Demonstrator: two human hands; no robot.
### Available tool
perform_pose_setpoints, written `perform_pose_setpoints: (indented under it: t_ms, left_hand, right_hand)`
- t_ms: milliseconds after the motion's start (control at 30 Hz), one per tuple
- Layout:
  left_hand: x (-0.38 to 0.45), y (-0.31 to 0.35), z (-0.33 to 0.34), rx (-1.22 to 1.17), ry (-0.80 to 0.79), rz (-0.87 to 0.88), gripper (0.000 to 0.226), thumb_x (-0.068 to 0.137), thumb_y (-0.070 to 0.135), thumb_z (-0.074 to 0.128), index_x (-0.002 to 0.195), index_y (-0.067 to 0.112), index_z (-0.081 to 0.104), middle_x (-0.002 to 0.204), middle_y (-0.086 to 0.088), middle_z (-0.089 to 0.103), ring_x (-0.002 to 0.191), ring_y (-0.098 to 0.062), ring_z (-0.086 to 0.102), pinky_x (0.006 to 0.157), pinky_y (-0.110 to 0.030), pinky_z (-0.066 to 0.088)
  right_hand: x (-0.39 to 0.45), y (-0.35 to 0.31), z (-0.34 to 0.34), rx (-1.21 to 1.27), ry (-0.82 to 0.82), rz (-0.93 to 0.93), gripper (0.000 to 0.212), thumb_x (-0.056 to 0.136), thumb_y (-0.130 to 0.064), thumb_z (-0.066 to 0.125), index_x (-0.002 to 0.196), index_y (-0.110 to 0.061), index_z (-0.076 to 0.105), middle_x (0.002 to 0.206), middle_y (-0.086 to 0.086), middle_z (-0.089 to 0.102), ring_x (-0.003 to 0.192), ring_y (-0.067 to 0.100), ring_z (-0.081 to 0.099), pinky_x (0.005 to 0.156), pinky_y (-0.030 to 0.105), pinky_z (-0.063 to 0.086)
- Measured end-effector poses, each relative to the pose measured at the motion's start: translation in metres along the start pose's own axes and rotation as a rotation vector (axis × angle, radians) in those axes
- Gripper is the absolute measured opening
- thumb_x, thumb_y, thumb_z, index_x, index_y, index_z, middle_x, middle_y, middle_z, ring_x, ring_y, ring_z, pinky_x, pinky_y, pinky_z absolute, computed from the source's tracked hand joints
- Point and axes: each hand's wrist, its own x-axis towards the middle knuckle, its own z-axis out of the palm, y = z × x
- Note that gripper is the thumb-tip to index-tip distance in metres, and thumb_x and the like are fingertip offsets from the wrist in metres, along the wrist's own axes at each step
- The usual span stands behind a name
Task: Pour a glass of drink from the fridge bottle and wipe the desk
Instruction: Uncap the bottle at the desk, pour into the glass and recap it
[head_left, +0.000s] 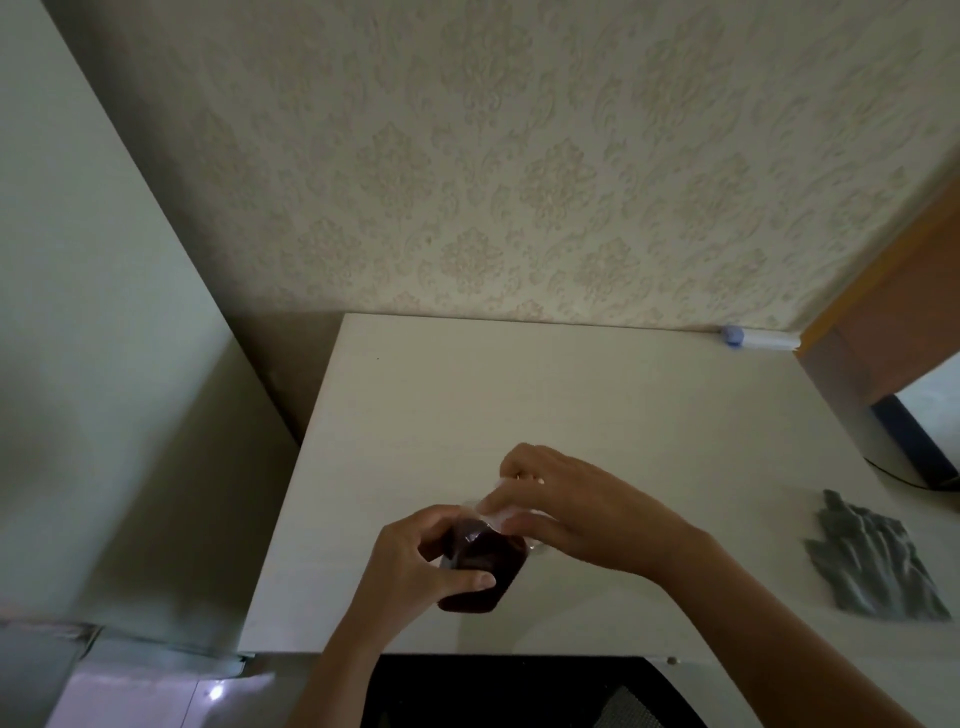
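Note:
A small clear bottle (483, 566) of dark red-brown drink is over the front middle of the white desk (571, 395). My left hand (415, 561) is wrapped around its body, thumb across the front. Its top leans away from me, up against a clear glass (496, 512). My right hand (571, 509) closes over that glass from the right and hides most of it. Only pale, see-through edges show between the fingers. Where the bottle's mouth meets the glass is hidden, so I cannot tell whether any drink is flowing.
A crumpled grey cloth (872, 561) lies on the desk's right side. The pale fridge (78, 364) stands close on the left. A white tube with a blue cap (753, 338) lies at the back right by the wall. A dark chair (493, 691) sits under the front edge.

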Motion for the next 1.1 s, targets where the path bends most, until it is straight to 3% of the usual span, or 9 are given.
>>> perform_pose_setpoints:
  t_ms: [133, 233, 333, 400, 500, 633, 867, 1000, 1100]
  left_hand:
    - [0.004, -0.003, 0.0, 0.037, 0.0, 0.003, 0.051, 0.049, 0.027, 0.091, 0.096, 0.032, 0.07, 0.089, 0.012, 0.074, 0.087, -0.009, 0.069, 0.079, -0.03, 0.057]
    - [0.006, -0.003, 0.003, 0.046, -0.008, 0.002, 0.052, 0.05, 0.024, 0.092, 0.097, 0.031, 0.07, 0.09, 0.012, 0.074, 0.088, -0.007, 0.069, 0.082, -0.029, 0.056]
    - [0.006, -0.004, 0.006, 0.049, -0.005, 0.002, 0.055, 0.049, 0.022, 0.093, 0.097, 0.033, 0.069, 0.091, 0.014, 0.073, 0.089, -0.004, 0.068, 0.082, -0.025, 0.054]
    - [0.005, -0.006, 0.007, 0.064, -0.009, 0.008, 0.055, 0.049, 0.024, 0.093, 0.099, 0.032, 0.069, 0.091, 0.016, 0.073, 0.09, -0.003, 0.068, 0.082, -0.022, 0.053]
    - [0.004, -0.01, 0.009, 0.093, -0.009, 0.004, 0.055, 0.05, 0.027, 0.092, 0.099, 0.035, 0.068, 0.093, 0.021, 0.071, 0.09, 0.002, 0.066, 0.081, -0.017, 0.052]
    - [0.004, -0.016, 0.011, 0.131, -0.008, 0.006, 0.054, 0.05, 0.031, 0.091, 0.097, 0.041, 0.066, 0.093, 0.026, 0.07, 0.09, 0.005, 0.065, 0.08, -0.017, 0.052]
    - [0.01, -0.033, 0.014, 0.176, 0.03, -0.041, 0.056, 0.048, 0.04, 0.089, 0.098, 0.04, 0.064, 0.093, 0.022, 0.071, 0.092, 0.006, 0.064, 0.082, -0.019, 0.053]
    - [0.014, -0.041, 0.014, 0.225, 0.059, -0.032, 0.055, 0.05, 0.042, 0.087, 0.099, 0.04, 0.062, 0.092, 0.028, 0.068, 0.088, 0.007, 0.064, 0.079, -0.018, 0.053]
    - [0.018, -0.046, 0.015, 0.21, 0.083, -0.04, 0.055, 0.051, 0.045, 0.085, 0.1, 0.042, 0.061, 0.096, 0.027, 0.068, 0.09, 0.002, 0.065, 0.081, -0.022, 0.055]
  right_hand:
    - [-0.009, 0.004, -0.004, 0.034, 0.013, 0.104, 0.039, 0.086, -0.045, 0.054, 0.124, -0.045, 0.044, 0.128, -0.017, 0.041, 0.086, 0.004, 0.054, 0.07, 0.022, 0.048]
    - [-0.007, 0.004, 0.002, -0.075, 0.044, 0.21, 0.062, 0.078, -0.072, 0.045, 0.134, -0.048, 0.032, 0.122, -0.021, 0.049, 0.084, 0.001, 0.054, 0.071, 0.022, 0.044]
    - [-0.004, 0.008, 0.01, -0.135, 0.105, 0.215, 0.053, 0.082, -0.072, 0.029, 0.123, -0.043, 0.048, 0.101, -0.014, 0.063, 0.084, 0.006, 0.059, 0.071, 0.028, 0.046]
    - [-0.005, 0.012, 0.014, -0.102, 0.105, 0.167, 0.044, 0.087, -0.063, 0.033, 0.126, -0.047, 0.046, 0.091, -0.014, 0.058, 0.074, 0.006, 0.055, 0.063, 0.024, 0.044]
    - [-0.012, 0.019, 0.017, -0.058, 0.083, 0.15, 0.059, 0.081, -0.058, 0.048, 0.136, -0.047, 0.031, 0.096, -0.015, 0.053, 0.067, 0.007, 0.05, 0.057, 0.022, 0.044]
    - [-0.013, 0.024, 0.024, -0.121, 0.13, 0.22, 0.055, 0.081, -0.072, 0.038, 0.125, -0.041, 0.048, 0.098, -0.014, 0.058, 0.072, 0.004, 0.053, 0.061, 0.024, 0.044]
    - [-0.018, 0.047, 0.049, 0.063, 0.387, 0.186, 0.035, 0.085, -0.05, 0.057, 0.11, -0.027, 0.062, 0.09, -0.01, 0.063, 0.076, 0.007, 0.057, 0.063, 0.026, 0.047]
    - [-0.031, 0.075, 0.074, 0.413, 0.579, 0.353, 0.03, 0.073, -0.023, 0.077, 0.097, -0.02, 0.061, 0.096, -0.007, 0.063, 0.084, 0.011, 0.062, 0.069, 0.026, 0.052]
    - [-0.042, 0.1, 0.108, 0.59, 0.621, 0.576, 0.032, 0.066, -0.009, 0.08, 0.087, -0.019, 0.058, 0.093, -0.001, 0.063, 0.079, 0.014, 0.065, 0.068, 0.028, 0.056]
